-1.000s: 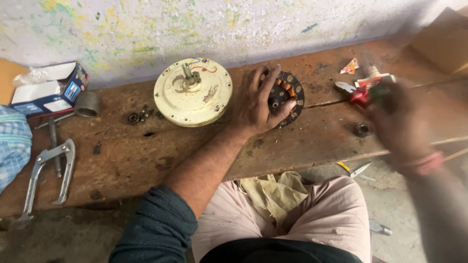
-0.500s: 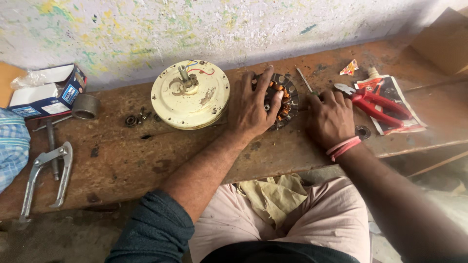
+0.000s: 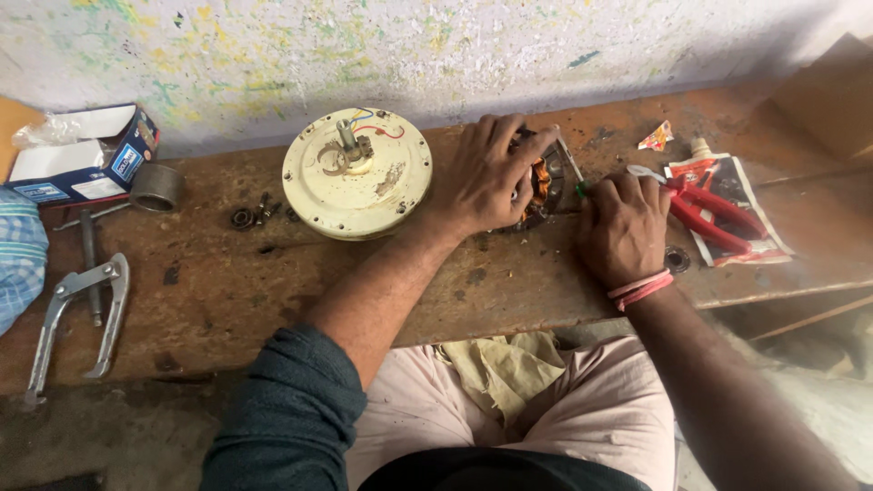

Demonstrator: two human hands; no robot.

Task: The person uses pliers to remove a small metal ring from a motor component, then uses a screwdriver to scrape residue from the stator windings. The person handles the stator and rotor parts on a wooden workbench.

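Fingers [image 3: 509,145] of the left hand [image 3: 486,182] stay spread over the copper-wound stator [image 3: 543,182]; the right hand [image 3: 623,227] now grips a small screwdriver [image 3: 571,168] against it, right of centre.

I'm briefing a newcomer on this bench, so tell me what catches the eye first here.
First, the two hands at the middle of the wooden bench: the left hand spread over a copper-wound motor part, the right hand closed on a thin tool beside it. Just left sits a round cream motor housing with its shaft up. Red-handled pliers lie at right, a metal puller far left.
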